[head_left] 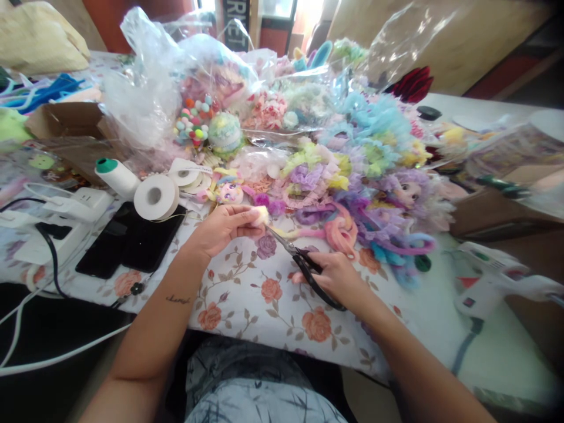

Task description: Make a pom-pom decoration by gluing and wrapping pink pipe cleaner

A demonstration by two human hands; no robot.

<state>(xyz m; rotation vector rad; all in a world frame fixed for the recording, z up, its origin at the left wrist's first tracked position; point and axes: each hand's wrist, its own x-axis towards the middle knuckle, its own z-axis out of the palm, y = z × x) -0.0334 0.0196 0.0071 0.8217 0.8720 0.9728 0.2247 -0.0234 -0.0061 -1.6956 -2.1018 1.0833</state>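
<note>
Between the fingers of my left hand (227, 228) is a small tuft of pale yellow fluffy strip (259, 216). From it a yellow-to-pink fuzzy length runs right to a coiled pink-orange bundle (341, 230) on the cloth. My right hand (337, 279) grips black-handled scissors (315, 279), fingers through the loops. Their blade tips meet the strip just below the tuft; whether the blades are fully closed is hard to make out. Behind my left hand lies a doll face (229, 189) with yellow and blue trim, with purple pompoms (275, 205) beside it.
Two black phones (143, 238), a power strip (66, 226) with cables, tape rolls (156, 197) and a thread spool (117, 176) lie left. Ruffled trims (374, 123) and plastic bags (147, 88) pile up behind. A white glue gun (493, 279) sits right, near a cardboard box (506, 217).
</note>
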